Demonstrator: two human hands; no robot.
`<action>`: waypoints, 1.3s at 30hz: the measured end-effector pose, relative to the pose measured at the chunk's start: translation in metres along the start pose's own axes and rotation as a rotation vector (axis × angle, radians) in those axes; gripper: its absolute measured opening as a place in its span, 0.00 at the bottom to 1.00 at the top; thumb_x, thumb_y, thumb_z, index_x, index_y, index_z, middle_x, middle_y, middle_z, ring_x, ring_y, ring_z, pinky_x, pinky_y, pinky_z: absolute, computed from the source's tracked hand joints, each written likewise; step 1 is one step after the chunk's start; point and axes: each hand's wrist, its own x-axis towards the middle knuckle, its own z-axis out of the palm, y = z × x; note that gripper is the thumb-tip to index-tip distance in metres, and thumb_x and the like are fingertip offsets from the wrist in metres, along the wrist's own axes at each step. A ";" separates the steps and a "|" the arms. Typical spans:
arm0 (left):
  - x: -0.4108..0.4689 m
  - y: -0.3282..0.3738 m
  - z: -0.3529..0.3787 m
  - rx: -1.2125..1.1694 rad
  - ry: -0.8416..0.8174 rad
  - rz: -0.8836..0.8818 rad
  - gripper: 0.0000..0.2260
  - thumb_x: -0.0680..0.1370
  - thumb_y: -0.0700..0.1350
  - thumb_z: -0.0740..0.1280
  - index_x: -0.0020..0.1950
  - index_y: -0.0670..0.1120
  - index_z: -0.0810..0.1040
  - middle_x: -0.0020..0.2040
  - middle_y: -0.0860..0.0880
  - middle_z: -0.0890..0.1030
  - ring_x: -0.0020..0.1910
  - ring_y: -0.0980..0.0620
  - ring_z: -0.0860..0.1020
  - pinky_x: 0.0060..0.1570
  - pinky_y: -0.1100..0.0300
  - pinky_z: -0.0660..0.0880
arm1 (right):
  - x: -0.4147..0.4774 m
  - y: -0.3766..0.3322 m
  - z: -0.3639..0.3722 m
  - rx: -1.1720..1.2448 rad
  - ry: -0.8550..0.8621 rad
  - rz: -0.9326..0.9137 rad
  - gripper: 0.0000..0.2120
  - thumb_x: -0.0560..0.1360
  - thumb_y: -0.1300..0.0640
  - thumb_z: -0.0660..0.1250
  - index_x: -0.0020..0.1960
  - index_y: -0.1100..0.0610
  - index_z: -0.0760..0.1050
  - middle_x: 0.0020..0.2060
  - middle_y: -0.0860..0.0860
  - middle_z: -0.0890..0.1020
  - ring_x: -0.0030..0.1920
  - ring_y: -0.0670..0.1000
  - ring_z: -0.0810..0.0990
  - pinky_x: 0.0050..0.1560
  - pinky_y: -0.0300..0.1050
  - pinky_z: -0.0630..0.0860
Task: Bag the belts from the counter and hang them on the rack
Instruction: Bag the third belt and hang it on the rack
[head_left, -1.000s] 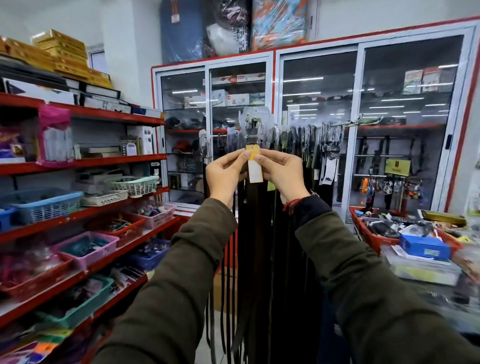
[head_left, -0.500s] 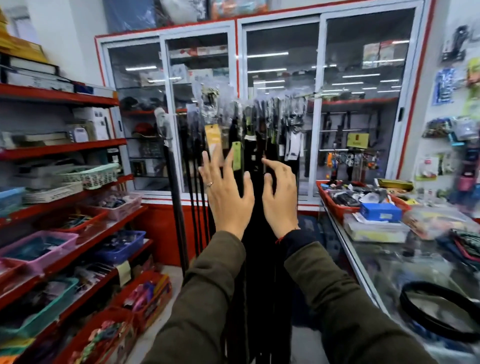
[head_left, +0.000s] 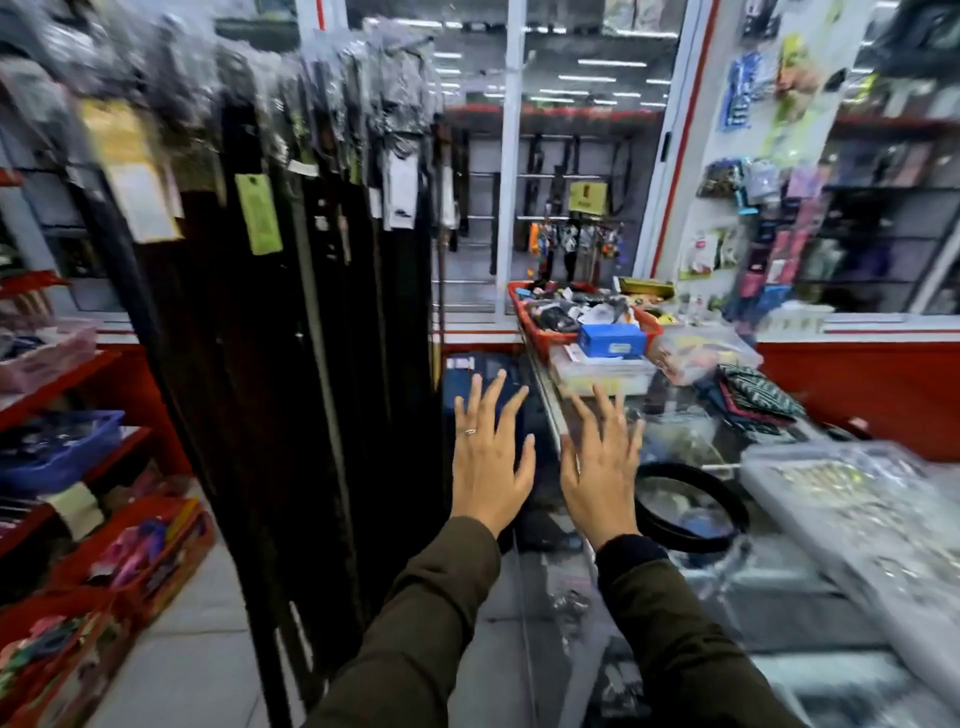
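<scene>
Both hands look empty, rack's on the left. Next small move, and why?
Probably reach the right hand down to the coiled black belt on the glass counter and pick it up. Both it and the left hand are open, fingers spread, holding nothing. The rack's hanging belts are bagged; the coiled one lies bare, close under the right hand.

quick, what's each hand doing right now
Left hand: open, fingers spread, holding nothing.
Right hand: open, fingers spread, holding nothing.
</scene>
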 end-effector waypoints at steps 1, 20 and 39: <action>-0.004 0.007 0.015 -0.008 -0.039 0.007 0.24 0.84 0.51 0.58 0.80 0.50 0.61 0.84 0.49 0.53 0.84 0.45 0.45 0.82 0.43 0.44 | -0.005 0.018 -0.002 -0.021 -0.029 0.041 0.24 0.83 0.54 0.57 0.79 0.51 0.61 0.82 0.51 0.55 0.83 0.57 0.48 0.81 0.62 0.43; -0.037 0.151 0.196 -0.079 -0.906 0.115 0.43 0.74 0.66 0.69 0.80 0.42 0.61 0.77 0.40 0.65 0.78 0.40 0.61 0.78 0.48 0.59 | -0.033 0.246 -0.051 -0.127 -0.660 0.380 0.35 0.64 0.68 0.78 0.70 0.63 0.74 0.71 0.61 0.74 0.72 0.60 0.72 0.74 0.50 0.68; -0.033 0.061 0.109 -0.362 -0.520 -0.206 0.16 0.80 0.36 0.65 0.65 0.49 0.78 0.66 0.47 0.74 0.65 0.43 0.74 0.64 0.47 0.75 | -0.020 0.153 -0.038 0.054 -0.669 0.068 0.11 0.73 0.57 0.76 0.55 0.57 0.84 0.45 0.51 0.82 0.46 0.54 0.81 0.46 0.43 0.72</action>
